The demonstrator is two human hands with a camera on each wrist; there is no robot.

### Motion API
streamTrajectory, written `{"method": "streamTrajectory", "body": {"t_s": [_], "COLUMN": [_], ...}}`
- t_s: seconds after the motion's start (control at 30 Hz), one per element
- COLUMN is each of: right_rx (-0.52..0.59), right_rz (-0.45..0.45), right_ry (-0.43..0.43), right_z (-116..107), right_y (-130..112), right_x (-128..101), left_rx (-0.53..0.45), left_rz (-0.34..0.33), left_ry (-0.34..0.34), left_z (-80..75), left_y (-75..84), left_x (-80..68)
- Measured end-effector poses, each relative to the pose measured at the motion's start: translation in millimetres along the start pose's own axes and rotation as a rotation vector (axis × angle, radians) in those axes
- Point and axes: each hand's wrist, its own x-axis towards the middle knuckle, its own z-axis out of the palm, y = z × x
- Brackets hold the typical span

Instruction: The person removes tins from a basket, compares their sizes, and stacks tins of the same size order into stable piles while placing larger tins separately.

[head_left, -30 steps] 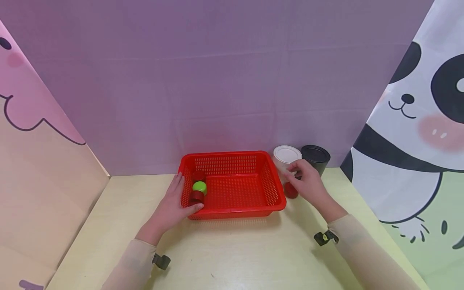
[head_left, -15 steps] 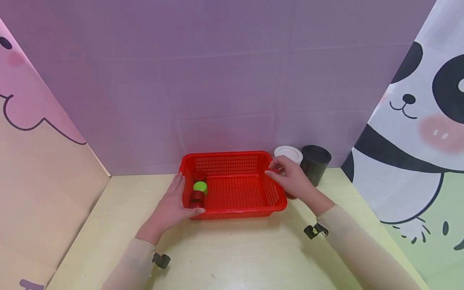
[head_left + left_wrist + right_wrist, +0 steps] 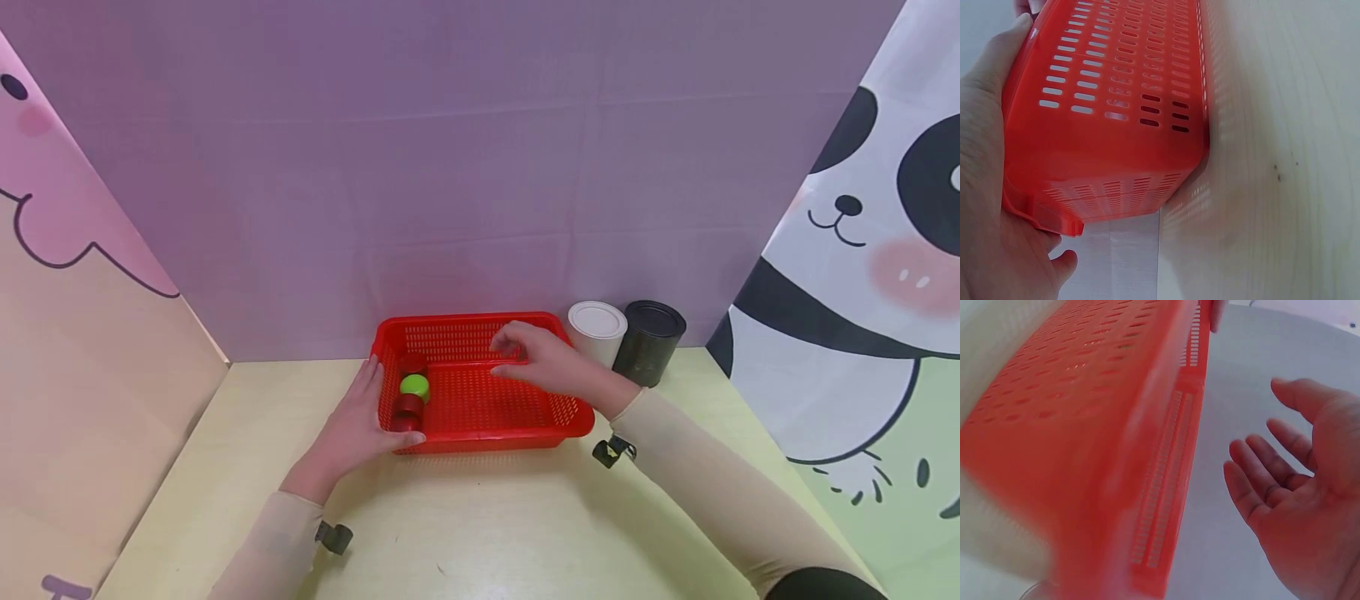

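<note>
The left hand's fingers [image 3: 369, 375] lie straight along the left wall of the red basket [image 3: 480, 433], thumb pressed to its near corner — the left hand [image 3: 352, 429] steadies it, wrapping nothing. The right hand [image 3: 536, 360] hovers over the basket's inside, its fingers [image 3: 1254, 481] loosely spread and holding nothing in the wrist view. The basket is a shallow slotted plastic tray standing on the pale bench [image 3: 487, 533] near the purple backdrop. Inside, along its left wall, sit a green cap [image 3: 414, 386] and dark red caps [image 3: 408, 407] — their exact number is hard to make out. A white can [image 3: 597, 332] and black can [image 3: 649, 342] stand just right of it.
</note>
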Motion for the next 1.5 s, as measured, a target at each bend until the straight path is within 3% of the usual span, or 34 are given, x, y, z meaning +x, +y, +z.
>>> {"method": "streamTrajectory", "body": {"t_s": [0.3, 0.57, 0.87, 1.17, 1.5], "right_rx": [-0.014, -0.039, 0.032, -0.056, -0.038], "right_rz": [-0.086, -0.168, -0.145, -0.15, -0.156], "right_ry": [-0.209, -0.295, -0.4, -0.478, -0.599], "right_z": [18, 36, 52, 67, 81], "right_y": [-18, -36, -44, -45, -44], "right_x": [36, 60, 78, 97, 109], "left_rx": [-0.012, -0.011, -0.007, -0.001, -0.023], "left_rz": [0.017, 0.013, 0.014, 0.02, 0.021], "left_ry": [0.022, 0.018, 0.008, 0.017, 0.009], "left_z": [2.0, 2.1, 2.0, 1.4, 1.8], "left_y": [-4.3, -3.3, -0.7, -0.2, -0.6], "left_x": [2.0, -0.5, -3.7, -3.7, -4.9]}}
